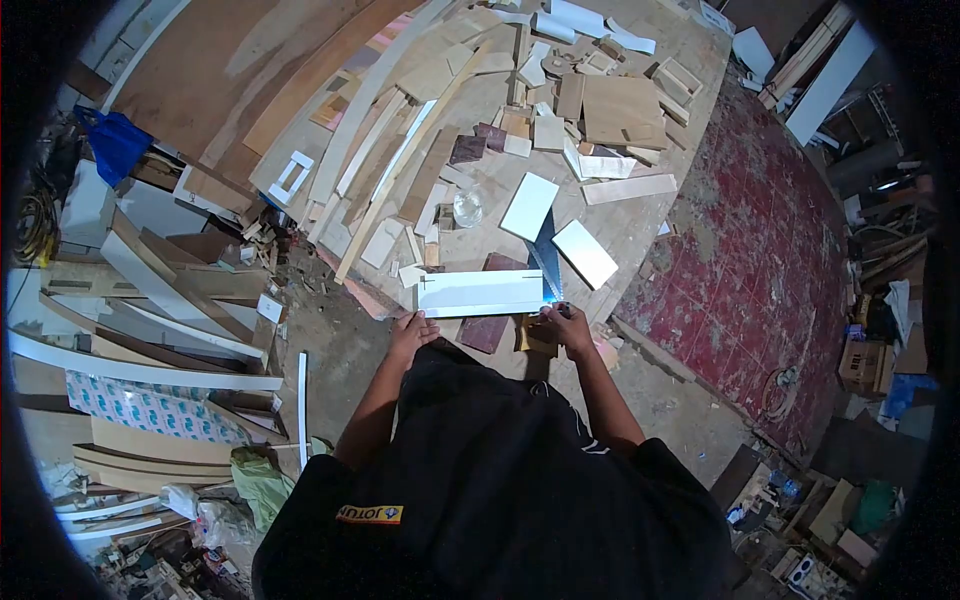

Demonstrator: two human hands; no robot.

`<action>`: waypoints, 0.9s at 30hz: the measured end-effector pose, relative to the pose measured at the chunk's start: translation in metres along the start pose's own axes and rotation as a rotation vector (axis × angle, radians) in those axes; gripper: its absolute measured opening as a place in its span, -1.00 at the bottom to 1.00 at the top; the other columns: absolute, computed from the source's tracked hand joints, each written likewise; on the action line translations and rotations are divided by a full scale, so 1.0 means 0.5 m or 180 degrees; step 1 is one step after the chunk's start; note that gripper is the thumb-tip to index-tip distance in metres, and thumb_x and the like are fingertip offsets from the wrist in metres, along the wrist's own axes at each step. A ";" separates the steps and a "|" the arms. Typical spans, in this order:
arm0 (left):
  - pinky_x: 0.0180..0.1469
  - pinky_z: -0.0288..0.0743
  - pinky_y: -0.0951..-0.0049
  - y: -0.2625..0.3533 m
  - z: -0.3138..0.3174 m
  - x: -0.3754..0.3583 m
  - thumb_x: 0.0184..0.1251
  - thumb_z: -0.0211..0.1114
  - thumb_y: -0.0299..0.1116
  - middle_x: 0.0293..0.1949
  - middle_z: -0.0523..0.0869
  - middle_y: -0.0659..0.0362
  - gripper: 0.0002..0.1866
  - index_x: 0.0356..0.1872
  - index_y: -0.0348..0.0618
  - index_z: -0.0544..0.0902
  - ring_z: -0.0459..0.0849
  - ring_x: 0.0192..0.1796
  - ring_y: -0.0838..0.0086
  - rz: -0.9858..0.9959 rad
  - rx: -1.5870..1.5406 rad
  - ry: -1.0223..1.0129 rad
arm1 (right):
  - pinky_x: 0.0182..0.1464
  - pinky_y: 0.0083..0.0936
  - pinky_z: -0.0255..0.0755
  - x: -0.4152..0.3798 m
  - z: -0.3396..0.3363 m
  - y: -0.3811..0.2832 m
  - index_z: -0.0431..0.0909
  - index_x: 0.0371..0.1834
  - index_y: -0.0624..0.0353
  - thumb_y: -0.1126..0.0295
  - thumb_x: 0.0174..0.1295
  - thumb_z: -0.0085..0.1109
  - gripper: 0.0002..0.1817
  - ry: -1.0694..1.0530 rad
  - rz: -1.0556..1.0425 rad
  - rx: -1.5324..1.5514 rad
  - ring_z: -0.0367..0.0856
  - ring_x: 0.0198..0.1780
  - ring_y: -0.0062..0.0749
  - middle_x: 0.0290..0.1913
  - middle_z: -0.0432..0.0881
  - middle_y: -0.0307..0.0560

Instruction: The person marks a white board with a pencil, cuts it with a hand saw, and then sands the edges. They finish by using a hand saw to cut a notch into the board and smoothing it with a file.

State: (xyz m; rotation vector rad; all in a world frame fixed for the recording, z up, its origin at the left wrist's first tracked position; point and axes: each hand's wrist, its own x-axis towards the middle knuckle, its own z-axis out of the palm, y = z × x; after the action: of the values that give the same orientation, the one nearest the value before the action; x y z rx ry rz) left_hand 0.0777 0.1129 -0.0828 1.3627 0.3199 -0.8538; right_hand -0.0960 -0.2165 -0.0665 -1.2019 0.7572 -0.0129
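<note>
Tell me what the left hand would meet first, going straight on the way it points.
The long white board: the left hand points toward its near left corner and seems to touch it there, though depth is hard to judge from this view.

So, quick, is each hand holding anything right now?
Left hand: touching a long white rectangular board, near-left corner; grip unclear.
Right hand: closed on a small dark object, too small to identify.
</note>
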 end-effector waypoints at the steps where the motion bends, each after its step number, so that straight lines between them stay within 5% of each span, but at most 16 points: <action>1: -0.04 0.73 0.28 0.002 0.001 0.001 0.60 0.17 -0.21 -0.17 0.69 0.06 -0.68 0.05 -0.31 0.53 0.77 -0.17 0.30 0.0001 0.0001 -0.0001 | -0.31 -0.62 0.47 0.004 -0.004 0.006 0.65 -0.26 0.17 0.33 0.34 0.34 -0.85 0.0167 0.0047 -0.0029 0.60 -0.35 -0.65 -0.31 0.70 -0.26; 14: 0.04 0.70 0.31 -0.028 0.052 0.017 0.43 0.33 -0.37 -0.08 0.74 -0.02 -0.61 0.13 -0.46 0.59 0.77 -0.09 0.27 0.0112 0.0453 -0.0026 | -0.67 -0.57 0.12 -0.011 -0.062 0.019 0.65 -0.33 0.12 0.29 0.33 0.34 -0.84 0.0897 0.0434 0.0179 0.30 -0.68 -0.65 -0.41 0.68 -0.25; 18: 0.01 0.71 0.33 -0.028 0.077 0.009 0.40 0.36 -0.40 -0.07 0.75 -0.03 -0.62 0.13 -0.43 0.60 0.79 -0.12 0.27 0.0152 0.0371 -0.0169 | -0.53 -0.58 0.28 -0.003 -0.091 0.033 0.69 -0.27 0.20 0.27 0.32 0.37 -0.79 0.1013 0.0493 0.0074 0.50 -0.53 -0.60 -0.41 0.67 -0.27; 20: 0.00 0.70 0.35 -0.031 0.094 0.007 0.40 0.36 -0.39 -0.09 0.77 -0.03 -0.63 0.11 -0.44 0.62 0.80 -0.13 0.30 0.0185 0.0358 -0.0192 | -0.66 -0.60 0.09 0.004 -0.101 0.039 0.62 -0.24 0.10 0.28 0.35 0.31 -0.85 0.1085 0.0580 0.0325 0.28 -0.68 -0.66 -0.43 0.66 -0.27; 22: -0.01 0.70 0.36 -0.048 0.093 0.017 0.40 0.35 -0.39 -0.11 0.79 -0.02 -0.64 0.09 -0.44 0.63 0.80 -0.13 0.33 0.0212 0.0343 -0.0209 | -0.65 -0.60 0.09 0.009 -0.107 0.040 0.60 -0.24 0.09 0.28 0.35 0.31 -0.85 0.1132 0.0598 0.0359 0.27 -0.68 -0.66 -0.43 0.65 -0.28; 24: -0.05 0.68 0.38 -0.061 0.094 0.033 0.35 0.38 -0.38 -0.20 0.82 0.01 -0.66 0.04 -0.43 0.67 0.82 -0.15 0.37 0.1211 0.1798 -0.0259 | -0.64 -0.61 0.09 0.009 -0.103 0.029 0.58 -0.24 0.07 0.27 0.35 0.30 -0.85 0.1180 0.0613 0.0390 0.25 -0.67 -0.67 -0.44 0.63 -0.30; 27: -0.06 0.67 0.33 -0.041 0.124 0.005 0.27 0.41 -0.39 -0.23 0.83 -0.03 -0.67 0.00 -0.38 0.70 0.84 -0.16 0.31 0.1834 0.2474 -0.0145 | -0.62 -0.61 0.10 -0.004 -0.080 0.001 0.54 -0.25 0.05 0.26 0.35 0.30 -0.84 0.1216 0.0575 0.0649 0.23 -0.66 -0.68 -0.48 0.56 -0.35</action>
State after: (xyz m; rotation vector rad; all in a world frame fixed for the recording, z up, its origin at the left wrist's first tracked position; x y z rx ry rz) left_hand 0.0485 0.0544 -0.0857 2.0050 -0.4849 -0.5220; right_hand -0.1191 -0.2487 -0.0719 -0.9426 1.1686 -0.1709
